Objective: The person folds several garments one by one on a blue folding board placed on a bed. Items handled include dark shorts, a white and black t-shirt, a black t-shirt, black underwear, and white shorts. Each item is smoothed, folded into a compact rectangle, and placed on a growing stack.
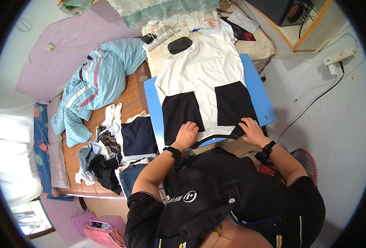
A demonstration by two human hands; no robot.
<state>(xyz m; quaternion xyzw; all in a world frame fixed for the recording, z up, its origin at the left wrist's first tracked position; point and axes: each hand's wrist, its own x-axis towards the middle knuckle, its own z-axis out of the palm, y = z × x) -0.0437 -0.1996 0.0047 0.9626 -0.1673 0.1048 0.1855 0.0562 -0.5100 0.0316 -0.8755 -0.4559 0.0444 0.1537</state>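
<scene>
A white T-shirt (199,66) with black sleeves is spread on a blue board or low tabletop (260,108). Both sleeves, the left one (181,113) and the right one (235,105), are folded inward over the white body. Its dark neckline faces me at the near edge. My left hand (186,134) rests on the near end of the left sleeve, fingers stretched out and apart. At the near corner of the right sleeve, my right hand (254,131) has its fingers closed on the shirt's edge. Cloth beneath the fingers is hidden.
Left of the board, a brown mat-covered bed (131,97) bears a folded navy-and-white garment (138,138), a heap of loose clothes (104,163) and a blue striped quilt (96,82). Beyond the shirt lie a black case (180,45) and a power strip (158,39). A black cord (311,103) hangs at right.
</scene>
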